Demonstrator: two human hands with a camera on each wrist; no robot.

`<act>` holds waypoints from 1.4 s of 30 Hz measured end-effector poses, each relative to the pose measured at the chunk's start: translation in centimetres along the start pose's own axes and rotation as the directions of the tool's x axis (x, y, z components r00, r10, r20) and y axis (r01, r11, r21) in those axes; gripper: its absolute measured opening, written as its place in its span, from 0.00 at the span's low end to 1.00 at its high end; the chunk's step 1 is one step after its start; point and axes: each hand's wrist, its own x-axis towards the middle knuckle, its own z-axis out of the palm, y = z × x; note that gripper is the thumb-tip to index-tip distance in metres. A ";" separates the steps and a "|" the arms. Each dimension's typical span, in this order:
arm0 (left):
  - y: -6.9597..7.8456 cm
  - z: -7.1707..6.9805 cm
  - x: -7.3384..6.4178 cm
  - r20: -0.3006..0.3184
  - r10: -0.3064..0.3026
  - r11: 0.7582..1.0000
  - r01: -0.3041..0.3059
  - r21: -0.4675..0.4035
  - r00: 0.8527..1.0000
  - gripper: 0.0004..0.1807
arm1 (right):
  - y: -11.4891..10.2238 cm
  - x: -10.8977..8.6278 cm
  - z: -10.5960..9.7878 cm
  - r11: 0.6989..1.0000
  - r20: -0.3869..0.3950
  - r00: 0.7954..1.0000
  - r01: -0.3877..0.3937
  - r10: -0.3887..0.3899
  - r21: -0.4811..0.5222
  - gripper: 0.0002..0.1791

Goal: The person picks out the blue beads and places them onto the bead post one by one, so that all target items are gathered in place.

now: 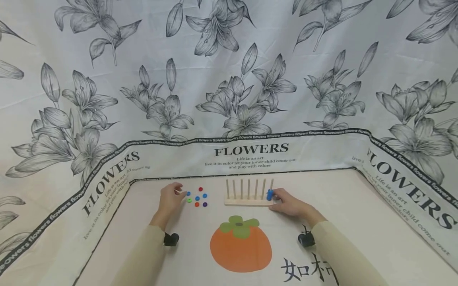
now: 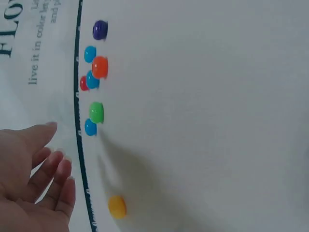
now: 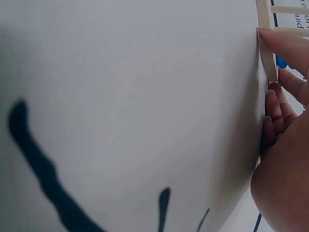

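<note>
My left hand hovers at the left of several loose beads, its thumb and fingers apart with nothing between them. Nearest to its fingertips are a blue bead and a green bead. Red, orange, purple and two more blue beads lie just beyond. A yellow bead shows only in the left wrist view. With my right hand I grip the right end of a wooden peg rack, thumb on its base. Blue beads are stacked on the rightmost peg.
The rack's other upright pegs carry no beads. A printed orange persimmon and black characters mark the tablecloth in front. Behind stands a flower-printed curtain, its dark-edged hem running along the back and sides.
</note>
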 end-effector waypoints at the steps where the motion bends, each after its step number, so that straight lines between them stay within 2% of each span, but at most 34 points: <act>1: -0.1 0.0 0.2 0.006 -0.016 1.000 0.016 -0.003 1.000 0.20 | -0.1 0.0 0.0 1.000 0.000 1.000 -0.004 0.004 0.000 0.38; 5: -0.5 0.4 0.7 0.037 -0.078 0.997 0.079 -0.003 0.996 0.20 | -0.3 -0.1 0.1 1.000 0.008 1.000 -0.012 0.012 -0.005 0.37; 8: -0.8 0.7 1.1 0.060 -0.101 0.995 0.101 0.002 0.993 0.20 | -0.5 -0.1 0.1 1.000 0.010 1.000 -0.026 0.026 0.003 0.37; 13: -1.0 1.1 1.5 0.071 -0.106 0.994 0.105 0.009 0.992 0.19 | -1.0 -0.2 0.0 0.999 0.003 0.999 -0.035 0.035 0.015 0.38; 18: -1.1 1.3 1.7 0.083 -0.125 0.992 0.123 0.036 0.989 0.18 | -0.8 -0.1 0.0 1.000 0.007 1.000 -0.012 0.012 -0.008 0.37; 33: -1.1 2.4 2.2 0.068 -0.171 0.985 0.170 0.015 0.983 0.15 | 0.0 -0.1 0.0 1.000 0.005 1.000 -0.024 0.024 -0.007 0.39; 42: -1.2 2.7 2.3 0.054 -0.176 0.984 0.175 0.020 0.983 0.11 | 0.4 0.1 0.1 0.999 -0.005 0.999 -0.042 0.042 0.019 0.39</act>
